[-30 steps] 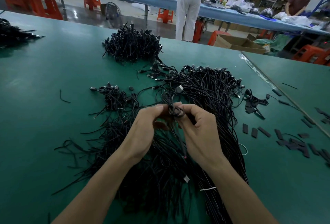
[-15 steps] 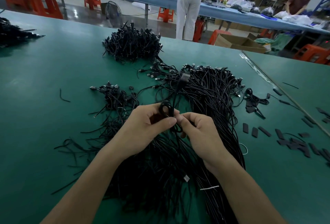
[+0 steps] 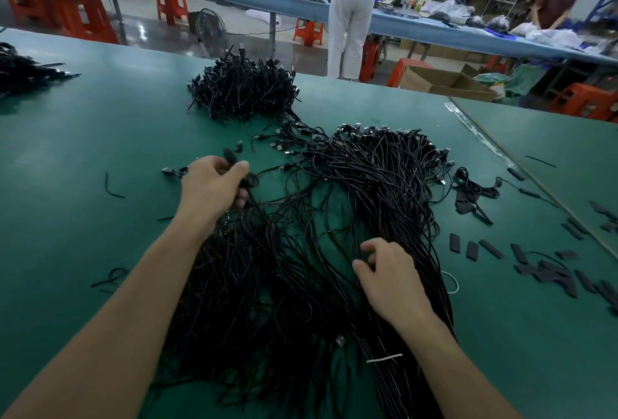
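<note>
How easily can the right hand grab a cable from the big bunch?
Probably easily, yes. The right hand sits right over the bunch, fingers loosely curled and holding nothing, with nothing between. The left hand grips a coiled cable elsewhere.

Black cables (image 3: 374, 184) lie on a green table (image 3: 83, 137).

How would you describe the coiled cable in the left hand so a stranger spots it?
Start at the wide green table, then the fan of loose black cables across its middle. At the fan's left edge, the left hand grips a small black coiled cable. Unlike its straight neighbours, it is wound into a loop.
</note>
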The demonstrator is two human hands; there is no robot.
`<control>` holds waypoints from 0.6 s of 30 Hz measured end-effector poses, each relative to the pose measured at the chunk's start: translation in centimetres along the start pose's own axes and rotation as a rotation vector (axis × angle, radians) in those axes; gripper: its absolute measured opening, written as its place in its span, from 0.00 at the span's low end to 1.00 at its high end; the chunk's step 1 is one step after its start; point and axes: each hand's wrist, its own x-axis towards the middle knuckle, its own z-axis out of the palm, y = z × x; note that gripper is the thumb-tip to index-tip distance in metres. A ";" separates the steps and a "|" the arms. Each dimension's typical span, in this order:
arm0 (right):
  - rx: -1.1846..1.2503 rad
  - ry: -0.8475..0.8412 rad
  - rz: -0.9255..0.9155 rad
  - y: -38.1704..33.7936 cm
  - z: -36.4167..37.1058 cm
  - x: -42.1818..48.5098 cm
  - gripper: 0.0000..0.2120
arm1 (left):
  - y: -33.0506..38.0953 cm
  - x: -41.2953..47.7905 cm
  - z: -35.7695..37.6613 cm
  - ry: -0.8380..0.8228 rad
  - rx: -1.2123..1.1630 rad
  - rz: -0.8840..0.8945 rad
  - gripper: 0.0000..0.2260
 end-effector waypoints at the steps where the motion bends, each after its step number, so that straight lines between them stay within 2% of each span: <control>1: -0.066 -0.002 0.004 0.1 0.3 -0.1 0.18 | -0.5 0.9 -0.1 0.045 0.074 -0.001 0.10; 4: -0.176 0.013 -0.007 -0.1 0.9 -0.2 0.25 | -1.9 2.5 -0.2 0.119 0.321 0.000 0.13; 6: -0.233 0.026 0.006 -0.6 1.1 0.1 0.27 | -2.6 3.1 -0.1 0.130 0.406 -0.058 0.16; 8: -0.297 0.018 0.022 -0.9 1.2 0.5 0.24 | -3.0 3.0 0.1 0.145 0.398 -0.085 0.16; 11: -0.338 0.001 0.035 -1.3 1.5 1.2 0.16 | -3.5 2.4 0.6 0.192 0.335 0.005 0.16; 15: -0.115 0.071 0.067 -1.5 1.7 2.0 0.12 | -2.7 0.4 1.4 0.173 0.374 0.193 0.05; 18: 0.027 0.115 0.119 -1.4 1.4 2.5 0.10 | -1.4 -1.5 2.4 0.018 0.381 0.310 0.04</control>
